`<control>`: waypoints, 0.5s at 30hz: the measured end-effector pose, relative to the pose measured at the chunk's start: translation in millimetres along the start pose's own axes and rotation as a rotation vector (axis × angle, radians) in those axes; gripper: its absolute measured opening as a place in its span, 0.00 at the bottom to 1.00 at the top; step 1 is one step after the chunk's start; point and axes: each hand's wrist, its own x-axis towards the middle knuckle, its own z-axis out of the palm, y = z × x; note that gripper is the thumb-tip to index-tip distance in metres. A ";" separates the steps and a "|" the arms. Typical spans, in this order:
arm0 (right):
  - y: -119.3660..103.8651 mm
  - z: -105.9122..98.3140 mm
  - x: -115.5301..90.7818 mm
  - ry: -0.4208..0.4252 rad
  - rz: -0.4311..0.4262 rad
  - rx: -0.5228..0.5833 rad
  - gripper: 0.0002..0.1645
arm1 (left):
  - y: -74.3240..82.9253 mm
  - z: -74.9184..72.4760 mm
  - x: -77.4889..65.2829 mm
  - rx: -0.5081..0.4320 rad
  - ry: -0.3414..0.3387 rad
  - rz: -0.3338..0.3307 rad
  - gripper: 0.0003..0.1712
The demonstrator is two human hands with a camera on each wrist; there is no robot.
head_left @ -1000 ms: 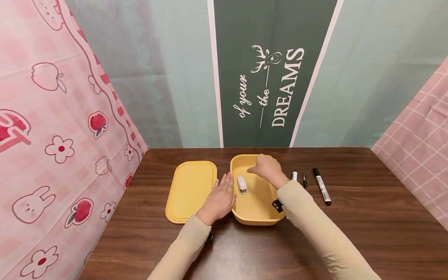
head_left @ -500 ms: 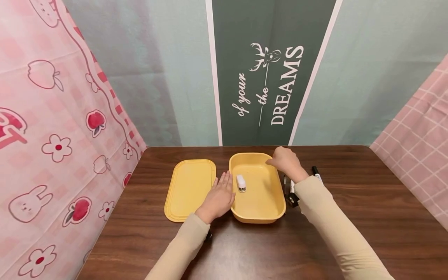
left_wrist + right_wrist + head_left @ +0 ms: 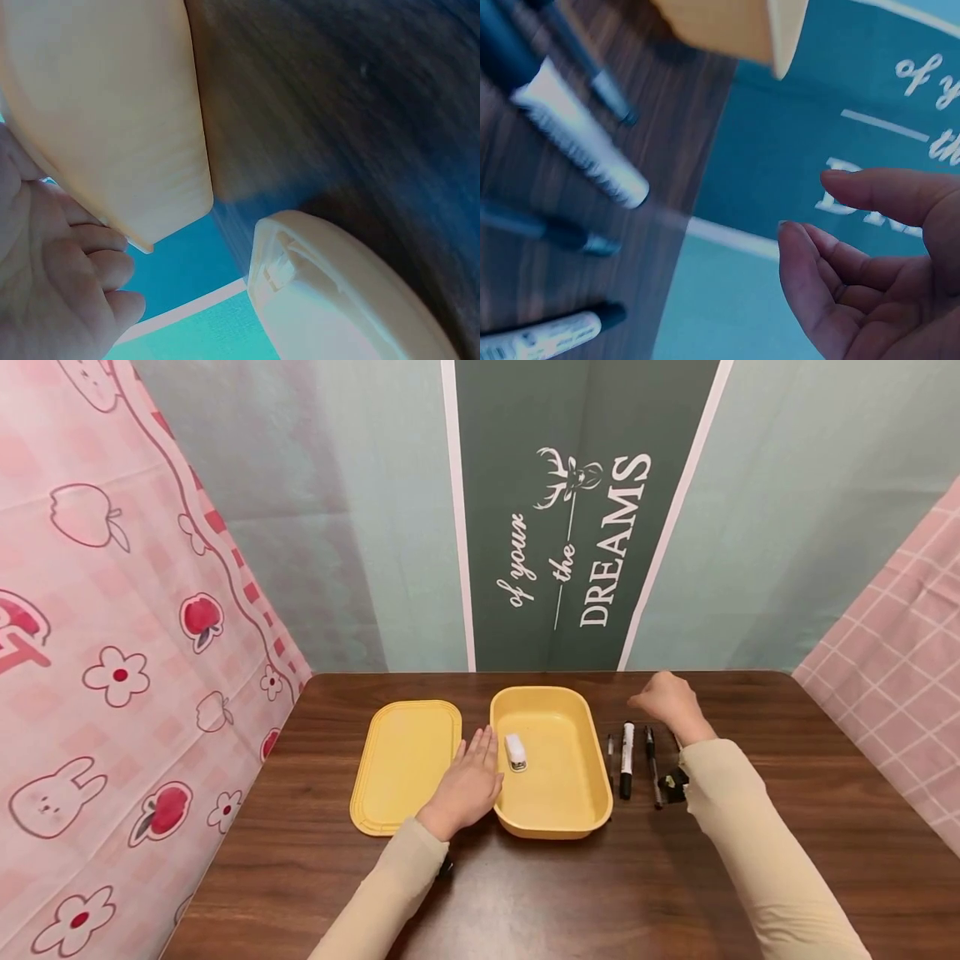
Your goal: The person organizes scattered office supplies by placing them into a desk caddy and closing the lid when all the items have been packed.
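In the head view, my left hand (image 3: 471,781) lies with fingers straight over the left rim of a yellow rectangular box (image 3: 555,827). The left wrist view shows its fingertips (image 3: 112,268) at the box's edge. Inside the box is a small white block-like item (image 3: 515,752) with a dark patterned end. My right hand (image 3: 670,703) hovers to the right of the box, above the pens. Its thumb and loosely bent fingers stand apart with nothing between them in the right wrist view. Nearest below are a black pen (image 3: 651,760) and a white marker with a black cap (image 3: 627,760).
A flat yellow lid (image 3: 408,768) lies left of the box on the brown wooden table (image 3: 525,902). A slim pen (image 3: 610,760) sits close along the box's right side. Another white marker with black ends (image 3: 547,336) shows in the right wrist view. Curtains hang behind the table.
My right hand has moved from above the box's interior rightward past its rim to over the pens, uncovering the box. My left hand stays at the left rim.
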 end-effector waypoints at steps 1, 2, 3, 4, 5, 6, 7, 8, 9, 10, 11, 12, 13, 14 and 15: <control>3.8 -1.1 -0.1 0.002 0.007 -0.008 0.29 | -0.1 0.0 0.0 -0.002 0.002 0.000 0.34; 7.4 -1.9 0.0 0.001 0.015 -0.013 0.28 | -0.2 0.1 0.0 -0.002 0.002 0.001 0.34; 10.8 -2.4 -0.3 -0.001 0.024 -0.019 0.28 | -0.5 0.5 0.3 -0.004 0.004 0.001 0.34; 14.3 -2.7 -0.4 -0.006 0.037 -0.021 0.27 | -0.8 1.0 0.6 -0.005 0.004 0.001 0.34; 17.7 -2.8 -0.8 -0.010 0.050 -0.018 0.26 | -0.8 1.0 0.7 -0.006 0.003 0.000 0.34; 21.4 -2.5 -0.9 -0.011 0.060 -0.018 0.26 | -1.0 1.3 0.9 -0.007 0.003 0.000 0.34; 25.4 -2.0 -1.0 -0.014 0.065 -0.016 0.25 | -1.3 1.8 1.1 -0.008 0.003 0.000 0.34; 28.9 -1.5 -1.2 -0.018 0.074 -0.014 0.24 | -1.6 2.3 1.3 -0.007 0.004 0.000 0.34; 32.6 -0.9 -1.5 -0.023 0.083 -0.014 0.23 | -1.7 2.5 1.5 -0.008 0.004 0.001 0.34; 36.3 -0.3 -1.9 -0.023 0.085 -0.017 0.23 | -1.6 2.5 1.4 -0.008 0.002 0.001 0.34; 39.8 0.3 -2.1 -0.019 0.086 -0.021 0.23 | -1.7 2.6 1.4 -0.008 0.002 0.002 0.34; 43.4 0.9 -2.3 -0.017 0.087 -0.027 0.23 | -1.8 2.8 1.6 -0.007 0.003 0.002 0.34; 46.9 1.4 -2.6 -0.015 0.086 -0.032 0.22 | -2.0 3.1 1.7 -0.006 0.004 0.002 0.34; 50.4 1.9 -2.8 -0.011 0.088 -0.037 0.22 | -2.2 3.6 2.0 -0.004 0.003 0.003 0.34; 53.6 2.2 -3.2 -0.013 0.089 -0.038 0.22 | -2.3 4.0 2.1 -0.002 0.003 0.002 0.34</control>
